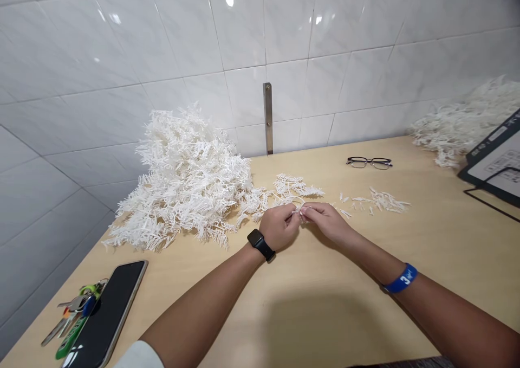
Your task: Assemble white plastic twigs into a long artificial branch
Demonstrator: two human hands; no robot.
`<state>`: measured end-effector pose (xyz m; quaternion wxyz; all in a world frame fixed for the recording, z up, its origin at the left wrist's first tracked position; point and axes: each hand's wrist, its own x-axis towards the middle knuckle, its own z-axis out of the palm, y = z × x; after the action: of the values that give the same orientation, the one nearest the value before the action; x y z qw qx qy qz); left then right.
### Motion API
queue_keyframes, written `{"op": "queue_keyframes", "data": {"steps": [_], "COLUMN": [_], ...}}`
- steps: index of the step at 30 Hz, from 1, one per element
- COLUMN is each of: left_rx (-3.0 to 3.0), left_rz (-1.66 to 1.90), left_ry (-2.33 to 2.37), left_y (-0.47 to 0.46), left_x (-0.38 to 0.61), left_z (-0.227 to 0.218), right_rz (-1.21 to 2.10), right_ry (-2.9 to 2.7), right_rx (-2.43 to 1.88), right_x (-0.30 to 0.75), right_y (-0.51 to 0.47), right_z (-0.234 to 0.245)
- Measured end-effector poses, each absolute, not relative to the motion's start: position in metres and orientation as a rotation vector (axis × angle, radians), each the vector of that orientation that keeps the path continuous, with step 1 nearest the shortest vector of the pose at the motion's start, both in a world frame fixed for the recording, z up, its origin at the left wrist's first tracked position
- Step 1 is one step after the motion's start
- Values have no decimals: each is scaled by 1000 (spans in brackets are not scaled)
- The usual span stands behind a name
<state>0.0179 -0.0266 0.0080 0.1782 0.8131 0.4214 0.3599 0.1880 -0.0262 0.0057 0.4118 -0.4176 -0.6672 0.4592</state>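
Both the left hand (279,228) and right hand (327,224) pinch a small white strand (298,211). Picking it apart seems the step in hand; the next pull likely calls for steady pinches.

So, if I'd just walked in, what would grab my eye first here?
Probably the big heap of feathery white strands, left of centre on the pale wood-coloured table, near the white tiled wall. Next, the left hand, with a square black watch at its wrist, and the right hand, pinching a thin white strand near the middle. Then the glossy black smartphone at lower left.
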Motion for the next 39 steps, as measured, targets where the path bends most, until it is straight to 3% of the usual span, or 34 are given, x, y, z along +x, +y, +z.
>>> {"op": "queue_keyframes", "data": {"steps": [20,31,39], "left_rx": [2136,1798,1396], "left_rz": [695,1039,1049], "left_ry": [914,1190,1031], "left_y": [-20,-28,-25], "left_x": [13,28,33], "left_z": [9,3,4], "right_rz": [1099,389,891], "right_ry": [-2110,-2088,-1966], "right_rx": [-1126,-1194,-1000], "right_x": [202,182,186], "right_y": [-31,-38,-30], "right_z": [12,9,11]}}
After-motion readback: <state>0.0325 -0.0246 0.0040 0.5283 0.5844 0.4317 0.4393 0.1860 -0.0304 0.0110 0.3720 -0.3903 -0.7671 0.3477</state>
